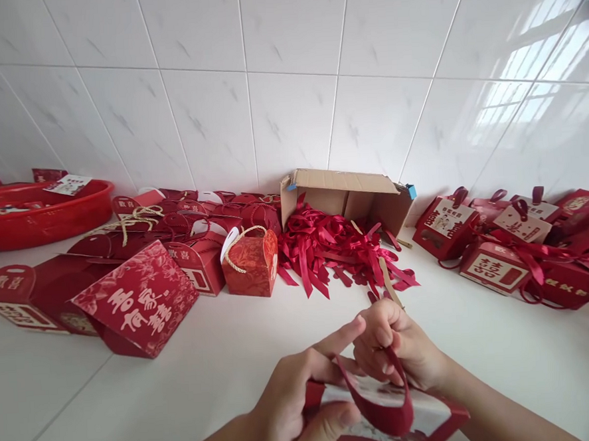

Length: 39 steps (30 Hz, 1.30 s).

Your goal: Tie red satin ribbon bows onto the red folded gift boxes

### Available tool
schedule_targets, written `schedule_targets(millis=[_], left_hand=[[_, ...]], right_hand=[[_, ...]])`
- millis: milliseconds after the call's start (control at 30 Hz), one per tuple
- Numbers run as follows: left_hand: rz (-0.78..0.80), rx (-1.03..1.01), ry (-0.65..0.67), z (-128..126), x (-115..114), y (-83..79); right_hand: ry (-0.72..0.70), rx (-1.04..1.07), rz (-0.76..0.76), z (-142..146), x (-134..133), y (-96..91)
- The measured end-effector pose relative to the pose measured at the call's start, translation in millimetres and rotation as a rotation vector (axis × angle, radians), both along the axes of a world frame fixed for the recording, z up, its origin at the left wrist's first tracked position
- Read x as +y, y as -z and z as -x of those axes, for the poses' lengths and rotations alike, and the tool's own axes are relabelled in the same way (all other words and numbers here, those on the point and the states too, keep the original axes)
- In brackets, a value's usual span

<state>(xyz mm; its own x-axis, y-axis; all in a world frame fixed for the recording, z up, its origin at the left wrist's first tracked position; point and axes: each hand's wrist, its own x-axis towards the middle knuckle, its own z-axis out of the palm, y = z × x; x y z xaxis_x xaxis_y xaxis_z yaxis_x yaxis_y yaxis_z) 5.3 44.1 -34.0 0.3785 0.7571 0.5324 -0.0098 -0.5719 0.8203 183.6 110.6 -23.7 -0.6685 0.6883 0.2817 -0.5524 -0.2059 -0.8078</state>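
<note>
My left hand (296, 403) grips the near edge of a small red and white gift box (426, 419) at the bottom of the view, thumb on top and index finger stretched forward. My right hand (399, 347) is closed in a pinch on a dark red ribbon (380, 408) that loops down over the box top. Both hands touch at the fingertips above the box. The box's lower part is cut off by the frame edge.
An open cardboard carton (347, 194) lies on its side by the wall, spilling red ribbons (336, 251). Folded red boxes (140, 300) crowd the left, a red basin (39, 216) far left, ribboned boxes (497, 268) at right.
</note>
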Motion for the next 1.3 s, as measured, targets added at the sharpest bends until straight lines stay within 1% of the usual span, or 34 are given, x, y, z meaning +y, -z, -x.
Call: schedule_targets(millis=[100, 233, 333, 467, 533, 600, 667, 733, 833, 900, 967, 1033, 1133, 1233, 1300], left_hand=[[0.014, -0.011, 0.056, -1.3, -0.9, -5.5], [0.04, -0.084, 0.077, -4.5, -0.7, -9.3], [0.012, -0.107, 0.046, -5.3, 1.4, -7.9], [-0.054, -0.098, 0.005, -4.5, 3.5, -6.0], [-0.05, -0.064, -0.029, -4.4, 3.2, -6.3], [0.006, -0.038, -0.124, -4.5, 3.0, -6.6], [0.067, -0.037, -0.223, -4.6, 3.9, -6.0], [0.115, -0.06, -0.268, -4.6, 6.5, -4.8], [0.154, -0.111, -0.291, -5.0, 11.7, -4.2], [0.167, -0.124, -0.283, -5.5, 14.1, -5.5], [0.176, -0.102, -0.276, -5.7, 14.8, -7.3], [0.168, -0.067, -0.294, -5.4, 14.5, -8.1], [0.119, -0.034, -0.321, -4.4, 14.2, -6.0], [0.05, -0.017, -0.314, -4.3, 14.8, -2.4], [0.022, -0.015, -0.29, -4.9, 15.0, -0.9]], right_hand=[[-0.021, 0.056, 0.003, 0.3, -0.3, 1.1], [-0.015, 0.031, 0.015, -0.4, -1.9, -1.9], [-0.005, 0.028, -0.002, 1.1, -3.5, -5.4], [0.05, -0.015, -0.019, 2.8, -1.1, -6.6], [0.108, -0.063, -0.049, -1.2, 3.3, -8.2], [0.208, -0.117, -0.108, -11.0, 8.0, -13.1], [0.326, -0.155, -0.218, -25.1, 10.0, -22.2], [0.404, -0.186, -0.384, -39.4, 6.7, -34.5], [0.428, -0.285, -0.702, -50.7, -7.4, -51.9], [0.453, -0.411, -0.877, -48.7, -17.4, -57.6], [0.517, -0.54, -1.028, -41.4, -23.2, -56.8], [0.592, -0.645, -1.183, -32.9, -24.1, -51.5], [0.701, -0.702, -1.384, -23.6, -21.2, -42.4], [0.84, -0.667, -1.497, -19.2, -19.9, -36.8], [0.882, -0.659, -1.533, -17.7, -20.4, -34.0]])
